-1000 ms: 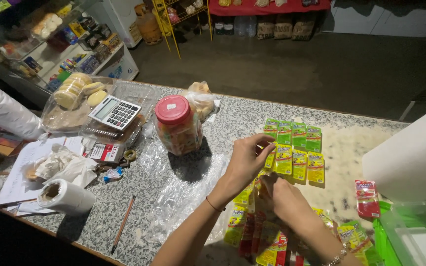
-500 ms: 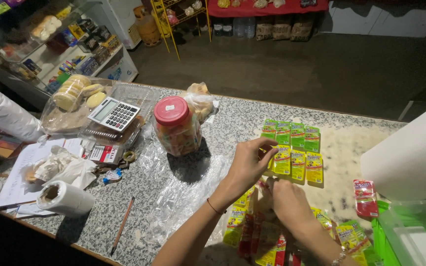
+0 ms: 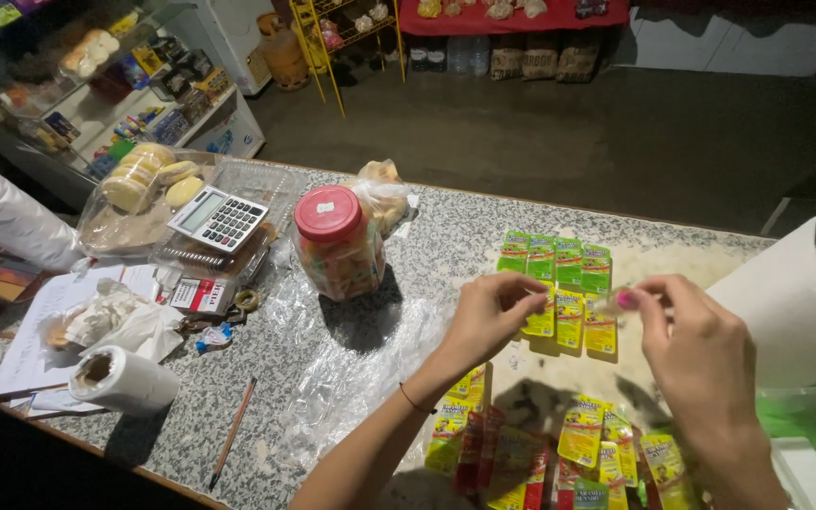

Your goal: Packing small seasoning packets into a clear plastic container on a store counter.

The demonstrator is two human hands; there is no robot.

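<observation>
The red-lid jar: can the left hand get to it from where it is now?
Probably yes. The left hand is over the sachets, and only bare counter and flat clear plastic lie between it and the jar.

Dim shop, overhead light on counter (image 3: 446, 236); hard shadow beside jar (image 3: 337, 241); background dark, wide-angle bowing.

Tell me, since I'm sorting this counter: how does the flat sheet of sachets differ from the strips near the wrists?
The sheet of sachets lies flat in a neat grid, green row above yellow rows; the sachet strips lie overlapped and skewed. The sheet sits farther back, by the left hand and right hand; the strips lie beside the forearms and include red packets. Both rest on the speckled counter.
</observation>
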